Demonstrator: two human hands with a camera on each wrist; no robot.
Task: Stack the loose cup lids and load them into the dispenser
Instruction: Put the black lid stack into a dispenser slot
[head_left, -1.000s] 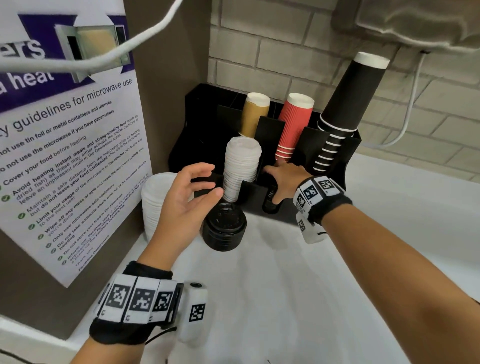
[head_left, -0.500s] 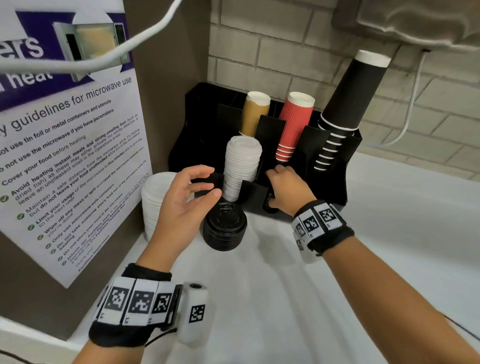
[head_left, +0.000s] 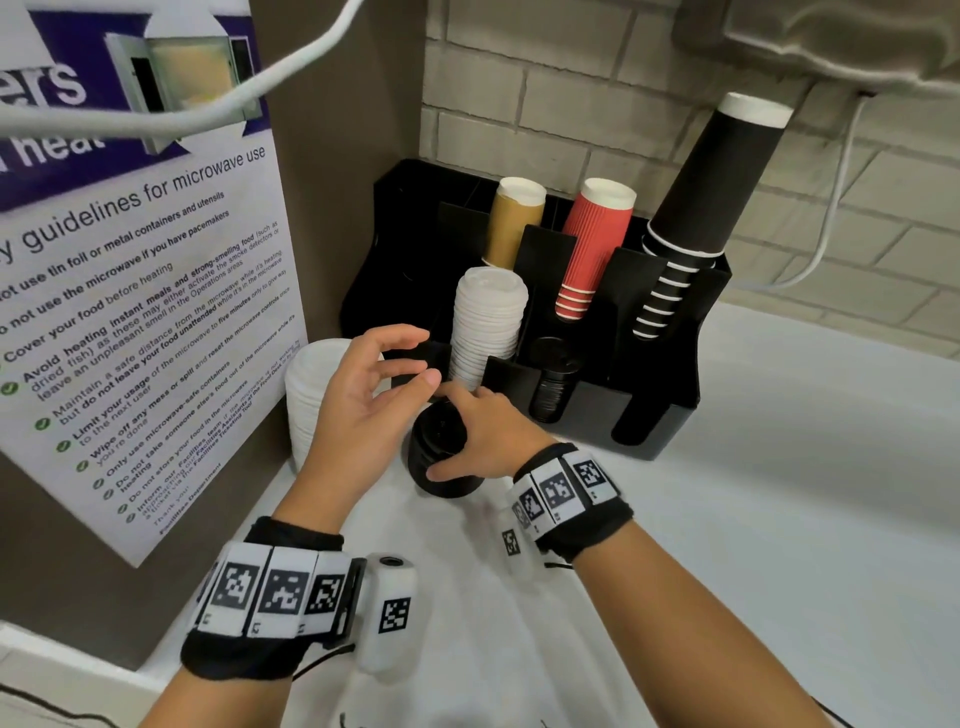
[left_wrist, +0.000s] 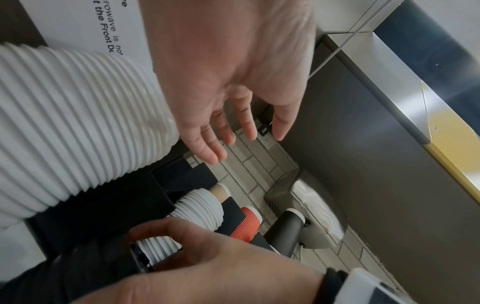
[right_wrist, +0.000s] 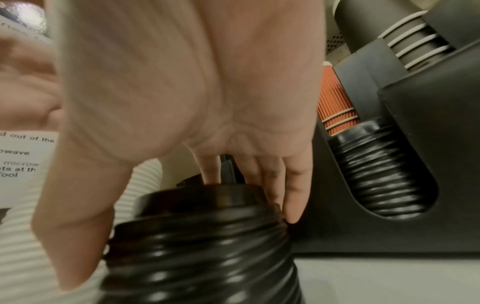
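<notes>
From the head view, the right hand (head_left: 483, 441) clasped one black lid stack (head_left: 441, 457) on the worktop (head_left: 779, 493), just short of the dispenser (head_left: 665, 395), so loading seemed unfinished; beyond it one white (head_left: 485, 327) and one black stack (head_left: 553, 389) already sat in slots.

In the left wrist view, the left hand (left_wrist: 233, 86) hung spread and empty beside a second white stack (left_wrist: 78, 123).

In the right wrist view, thumb and fingers (right_wrist: 293, 195) pinched the black stack's upper lids.
</notes>
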